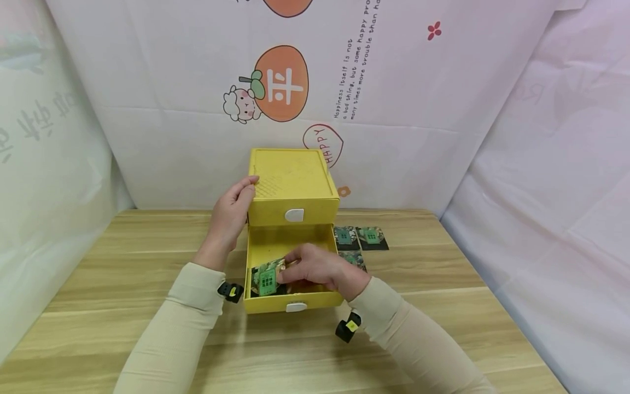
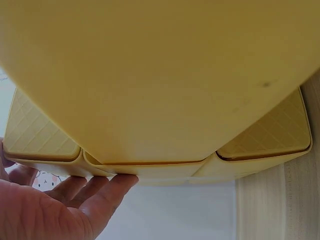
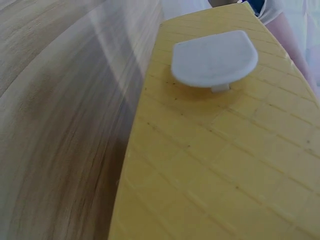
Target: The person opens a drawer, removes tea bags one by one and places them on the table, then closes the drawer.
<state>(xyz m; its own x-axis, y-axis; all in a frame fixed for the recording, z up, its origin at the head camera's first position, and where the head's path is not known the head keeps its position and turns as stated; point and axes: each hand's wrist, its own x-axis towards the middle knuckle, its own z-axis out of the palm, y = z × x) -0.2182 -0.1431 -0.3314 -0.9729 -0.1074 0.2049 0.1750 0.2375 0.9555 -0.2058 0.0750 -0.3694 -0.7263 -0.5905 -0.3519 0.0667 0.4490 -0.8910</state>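
Observation:
A yellow two-drawer box (image 1: pixel 295 178) stands at the back of the table, with its lower drawer (image 1: pixel 290 302) pulled out. My left hand (image 1: pixel 231 212) rests against the box's upper left side. In the left wrist view its fingers (image 2: pixel 107 195) lie extended along the yellow side. Inside the drawer, my right hand (image 1: pixel 315 265) pinches the right edge of a dark square card (image 1: pixel 267 278) with a green label, which lies tilted at the drawer's front left. The right wrist view shows the drawer front with its white pull tab (image 3: pixel 215 59); the hand is hidden there.
Right of the box, similar square cards (image 1: pixel 372 237) lie on the wooden table (image 1: pixel 418 328), one partly hidden behind the right hand and drawer. The upper drawer, with a white tab (image 1: pixel 294 215), is closed. A printed white cloth (image 1: pixel 187 65) hangs behind the table.

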